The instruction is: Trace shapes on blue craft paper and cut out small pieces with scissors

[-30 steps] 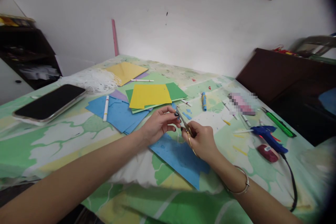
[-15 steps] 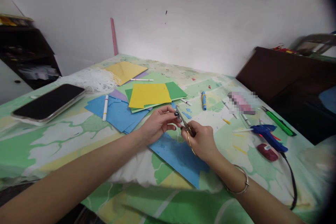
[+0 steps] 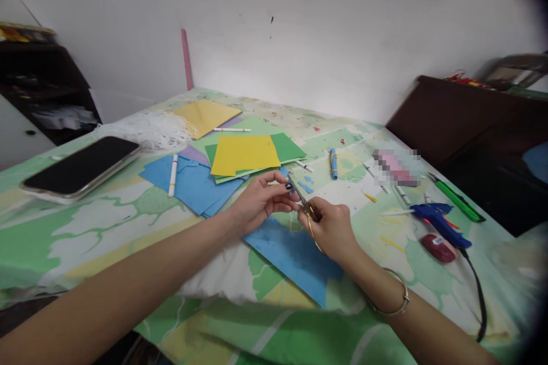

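My right hand (image 3: 331, 231) is closed round the gold handles of a pair of scissors (image 3: 306, 205), whose blades point up and left. At the blades, the fingers of my left hand (image 3: 263, 199) pinch a small blue piece (image 3: 291, 189), mostly hidden by the fingertips. Below both hands lies a larger blue sheet (image 3: 291, 256) near the table's front edge. Small blue scraps (image 3: 306, 186) lie on the cloth just beyond the blades. Behind my left hand are more blue sheets (image 3: 201, 185) and a yellow sheet (image 3: 245, 155) on top of green ones.
At the left lie a phone (image 3: 81, 165) and a heap of white string (image 3: 149, 128). A blue glue gun (image 3: 440, 222) with a black cord, a green cutter (image 3: 458, 199) and a dark red object (image 3: 439, 248) are at the right. A rolled blue piece (image 3: 333, 163) lies farther back.
The left fingers have shifted slightly around the small blue piece by the blades. The scissors stay in nearly the same place, and the rest of the table looks the same.
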A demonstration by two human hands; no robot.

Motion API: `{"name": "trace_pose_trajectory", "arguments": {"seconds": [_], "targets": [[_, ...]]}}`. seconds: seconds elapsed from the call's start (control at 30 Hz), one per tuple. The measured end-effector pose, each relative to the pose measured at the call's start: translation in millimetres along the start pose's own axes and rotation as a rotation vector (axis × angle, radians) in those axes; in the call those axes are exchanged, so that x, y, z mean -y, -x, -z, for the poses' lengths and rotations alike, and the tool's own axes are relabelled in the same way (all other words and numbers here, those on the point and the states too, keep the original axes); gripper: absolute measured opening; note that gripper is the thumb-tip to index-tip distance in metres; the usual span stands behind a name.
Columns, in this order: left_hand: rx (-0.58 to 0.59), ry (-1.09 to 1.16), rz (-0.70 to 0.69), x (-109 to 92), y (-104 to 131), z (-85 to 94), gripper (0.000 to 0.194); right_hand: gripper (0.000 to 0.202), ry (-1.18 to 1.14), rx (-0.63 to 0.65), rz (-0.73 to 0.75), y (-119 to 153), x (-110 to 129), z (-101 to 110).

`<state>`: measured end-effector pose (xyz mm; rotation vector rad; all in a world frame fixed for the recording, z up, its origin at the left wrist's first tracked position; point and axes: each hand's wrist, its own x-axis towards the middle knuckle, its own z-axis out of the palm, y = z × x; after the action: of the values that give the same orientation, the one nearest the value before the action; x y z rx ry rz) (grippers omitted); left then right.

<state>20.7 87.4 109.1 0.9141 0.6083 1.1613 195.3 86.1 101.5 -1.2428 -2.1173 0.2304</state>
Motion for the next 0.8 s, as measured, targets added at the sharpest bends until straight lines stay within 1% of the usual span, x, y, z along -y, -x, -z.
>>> {"name": "trace_pose_trajectory", "arguments": {"seconds": [0.37,0.8], "targets": [[0.012,-0.034,-0.019,0.6,-1.5,2.5,0.013,0.023,-0.008,-0.016,0.009,-1.7,0.4,3.0],[0.001,-0.093,-0.007,-1.2,-2.4,7.7,0.013,0.02,-0.021,0.004,0.052,-3.4,-2.4,7.5]]}}
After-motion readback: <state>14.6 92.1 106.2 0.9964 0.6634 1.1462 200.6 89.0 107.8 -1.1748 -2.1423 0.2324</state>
